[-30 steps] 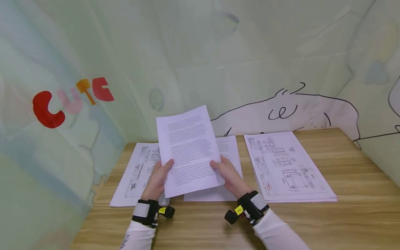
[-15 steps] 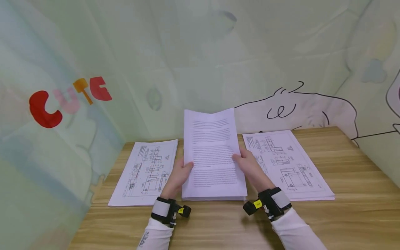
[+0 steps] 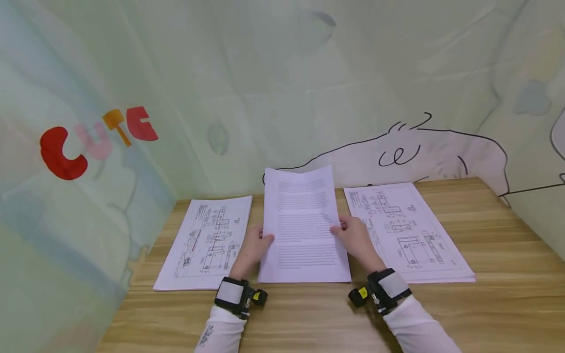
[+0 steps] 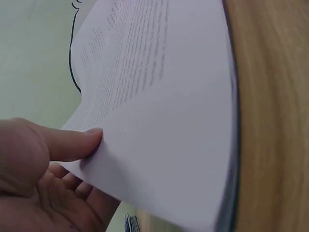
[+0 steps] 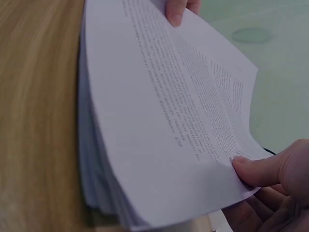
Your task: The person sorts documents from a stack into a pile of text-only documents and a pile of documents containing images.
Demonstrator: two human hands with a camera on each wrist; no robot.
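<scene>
A sheaf of printed paper [image 3: 304,230] stands tilted at the middle of the table, its near edge low over the pages beneath and its far end raised. My left hand [image 3: 253,245] pinches its left edge, thumb on the printed face and fingers behind. On the opposite edge my right hand [image 3: 355,240] grips in the same way. Both wrist views show the paper [image 4: 164,111] bowed between the hands, with the right thumb [image 5: 248,169] pressing on the text side. More sheets [image 5: 96,179] show under its near edge in the right wrist view.
To the left lies a stack of technical drawings [image 3: 205,245]; another drawing stack [image 3: 406,235] lies to the right. Both rest on the wooden table [image 3: 300,318]. A printed cloth backdrop [image 3: 265,88] rises behind the table's far edge.
Both hands have carried the held paper rightward and down from over the left side to above the middle pile. Its near edge now sits lower, and the left drawing stack is uncovered.
</scene>
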